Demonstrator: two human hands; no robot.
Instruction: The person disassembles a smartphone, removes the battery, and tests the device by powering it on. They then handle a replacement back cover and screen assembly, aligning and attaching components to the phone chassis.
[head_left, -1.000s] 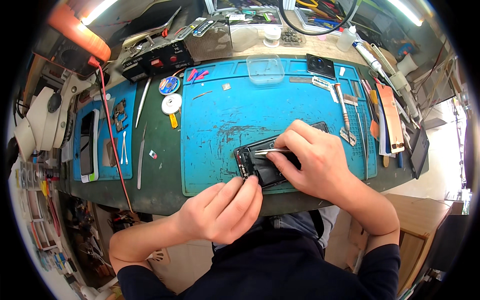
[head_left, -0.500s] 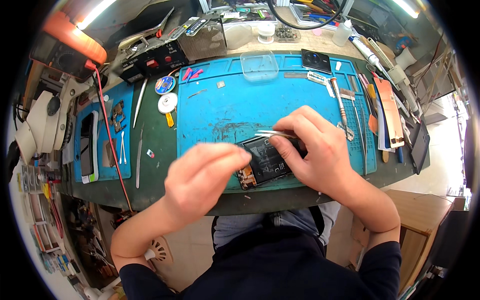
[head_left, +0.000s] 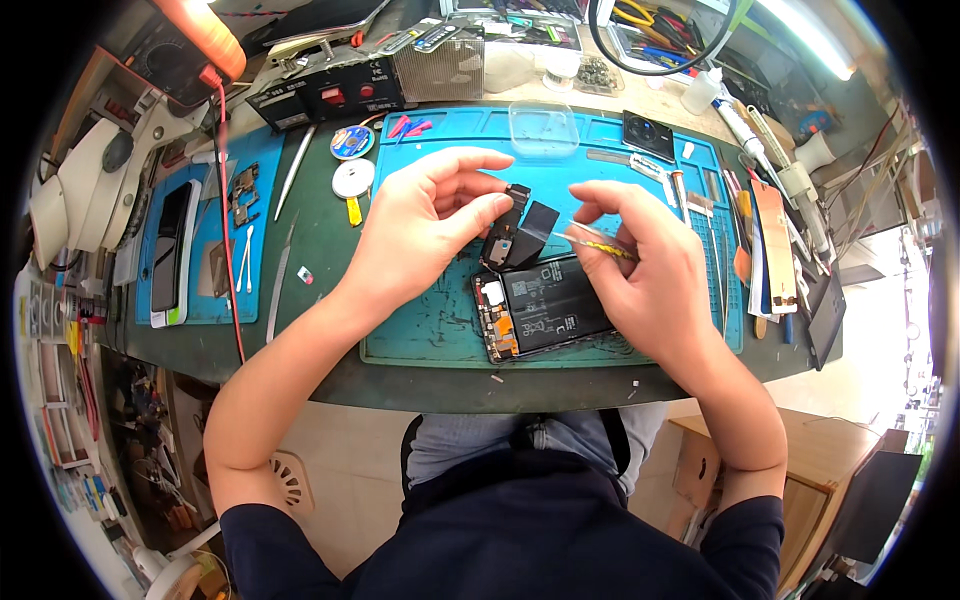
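Note:
An opened phone (head_left: 548,310) lies on the blue mat (head_left: 440,310), its black battery, copper-coloured flex and small boards bare. Pinched between the thumb and fingers of my left hand (head_left: 430,210) is a black phone inner cover (head_left: 510,225) with a dark square flap, held just beyond the phone's upper left edge. My right hand (head_left: 645,265) is closed around tweezers (head_left: 600,243), whose tips point left towards the flap. Whether they touch it, I cannot tell. My right fingers hide the phone's right end.
Beyond my hands stands a clear plastic box (head_left: 543,130), with a camera-bump phone back (head_left: 648,135) to its right. At left are a solder reel (head_left: 352,142), a white spool (head_left: 353,180) and another phone (head_left: 175,245). Hand tools (head_left: 740,215) line the right side.
My left hand has risen from the phone's left end and now holds the black inner cover. My right hand, still with the tweezers, has shifted right, uncovering more battery. The view has shifted slightly.

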